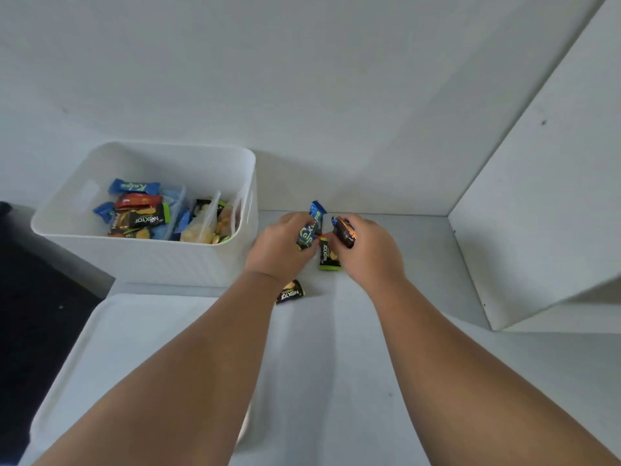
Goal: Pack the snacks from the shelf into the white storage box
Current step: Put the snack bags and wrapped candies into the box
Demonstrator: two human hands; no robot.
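1. The left hand (277, 247) has its fingers curled round a blue packet (311, 230), which stands nearly upright with one twisted end poking above the fingers.
2. The right hand (368, 252) pinches a brown packet (344, 233) at its fingertips. The packet tilts, with its long axis running from upper left to lower right.
3. The two hands are close together over the shelf (413, 250), just right of the box (144, 260).
4. Two packets are loose on the shelf:
   - A green packet (327, 258) lies between the hands, long axis running away from the person, partly under the right fingers.
   - A black packet (290, 292) lies crosswise beside the left wrist.
5. The box is to the left of both hands, so the left hand is nearer; its right wall is just beside the left knuckles. Its top is open and its floor is already covered with snacks (144, 216).
6. In my judgement, the carry must go left and up over that wall's rim before dropping in.
7. The room overhead looks free. The side panel (544, 203) is well apart to the right. What looks like a flat white lid (141, 338) lies in front of the box, below the path.
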